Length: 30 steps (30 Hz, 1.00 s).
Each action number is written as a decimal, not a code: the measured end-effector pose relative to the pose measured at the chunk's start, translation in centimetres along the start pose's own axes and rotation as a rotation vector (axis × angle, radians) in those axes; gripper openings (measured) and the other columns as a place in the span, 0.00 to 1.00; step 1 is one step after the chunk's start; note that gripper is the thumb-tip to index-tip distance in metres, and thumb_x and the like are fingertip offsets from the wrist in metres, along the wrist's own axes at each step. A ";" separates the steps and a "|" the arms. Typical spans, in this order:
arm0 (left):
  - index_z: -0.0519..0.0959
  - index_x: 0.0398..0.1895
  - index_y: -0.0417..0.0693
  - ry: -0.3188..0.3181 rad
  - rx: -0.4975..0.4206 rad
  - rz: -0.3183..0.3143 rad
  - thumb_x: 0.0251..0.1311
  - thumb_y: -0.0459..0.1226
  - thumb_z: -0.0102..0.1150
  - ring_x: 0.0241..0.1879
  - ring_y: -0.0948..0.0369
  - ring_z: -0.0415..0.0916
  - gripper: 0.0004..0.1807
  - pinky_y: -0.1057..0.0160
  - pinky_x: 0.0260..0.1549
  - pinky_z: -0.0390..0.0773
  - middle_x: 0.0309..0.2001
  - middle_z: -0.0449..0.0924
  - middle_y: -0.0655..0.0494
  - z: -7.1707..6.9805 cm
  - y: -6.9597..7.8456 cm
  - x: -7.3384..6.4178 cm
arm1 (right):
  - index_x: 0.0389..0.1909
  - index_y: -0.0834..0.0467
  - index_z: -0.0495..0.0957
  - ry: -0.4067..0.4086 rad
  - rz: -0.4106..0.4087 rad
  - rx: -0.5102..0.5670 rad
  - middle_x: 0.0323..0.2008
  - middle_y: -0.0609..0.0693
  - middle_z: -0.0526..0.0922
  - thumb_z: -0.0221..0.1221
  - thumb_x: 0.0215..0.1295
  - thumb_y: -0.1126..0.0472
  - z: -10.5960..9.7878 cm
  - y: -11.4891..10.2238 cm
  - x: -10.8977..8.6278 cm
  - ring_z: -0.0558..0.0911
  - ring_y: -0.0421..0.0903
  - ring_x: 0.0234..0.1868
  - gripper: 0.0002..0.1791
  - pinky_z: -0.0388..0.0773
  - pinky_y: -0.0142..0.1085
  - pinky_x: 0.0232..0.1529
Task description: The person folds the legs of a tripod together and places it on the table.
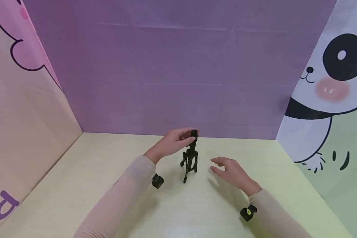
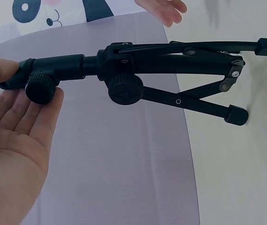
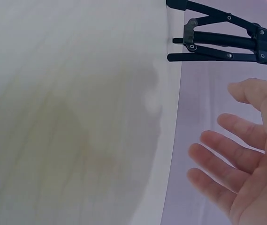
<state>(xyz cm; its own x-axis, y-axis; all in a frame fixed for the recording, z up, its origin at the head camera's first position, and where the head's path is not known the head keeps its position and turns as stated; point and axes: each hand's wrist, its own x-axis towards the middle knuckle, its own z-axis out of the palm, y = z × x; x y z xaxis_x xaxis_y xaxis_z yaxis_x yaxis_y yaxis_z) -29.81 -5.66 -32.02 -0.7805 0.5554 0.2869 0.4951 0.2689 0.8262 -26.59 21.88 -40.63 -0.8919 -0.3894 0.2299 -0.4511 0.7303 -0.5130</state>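
Note:
A small black tripod (image 1: 191,154) is upright near the middle of the table, its short legs partly spread. My left hand (image 1: 178,141) pinches its top end between thumb and fingers. In the left wrist view, that hand's fingers (image 2: 49,117) lie beside a round knob (image 2: 41,88) on the tripod's neck; a second knob (image 2: 125,89) sits where the legs join. Whether all the feet touch the table cannot be told. To the right of the tripod, apart from it, my right hand (image 1: 232,172) hovers with loosely bent, spread fingers and holds nothing.
The pale wooden table (image 1: 101,185) meets a purple back panel (image 1: 178,76). Printed side panels stand at left and right, the right one with a panda (image 1: 315,96). A small black camera (image 1: 158,181) is on the left wrist, another (image 1: 247,213) on the right.

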 end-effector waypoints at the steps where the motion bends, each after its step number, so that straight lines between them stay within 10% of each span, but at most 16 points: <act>1: 0.74 0.67 0.48 0.000 -0.005 0.005 0.74 0.41 0.55 0.56 0.61 0.77 0.21 0.57 0.57 0.75 0.56 0.81 0.55 0.0 0.0 0.0 | 0.59 0.64 0.80 -0.001 -0.004 0.001 0.56 0.55 0.83 0.62 0.71 0.54 0.0 0.1 0.0 0.82 0.57 0.54 0.22 0.78 0.52 0.53; 30: 0.82 0.55 0.53 0.170 0.044 -0.011 0.66 0.44 0.66 0.41 0.63 0.82 0.16 0.57 0.45 0.79 0.40 0.84 0.61 0.6 -0.4 0.0 | 0.60 0.62 0.80 -0.015 0.018 -0.018 0.56 0.55 0.82 0.61 0.72 0.52 -0.6 1.3 -0.7 0.81 0.56 0.54 0.23 0.78 0.52 0.52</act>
<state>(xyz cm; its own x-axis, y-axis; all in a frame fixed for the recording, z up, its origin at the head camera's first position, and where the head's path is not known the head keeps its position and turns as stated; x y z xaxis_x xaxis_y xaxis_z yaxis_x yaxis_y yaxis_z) -29.82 -5.27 -32.66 -0.8373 0.4122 0.3592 0.4998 0.3107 0.8085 -26.57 23.50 -40.95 -0.8995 -0.3842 0.2079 -0.4352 0.7472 -0.5023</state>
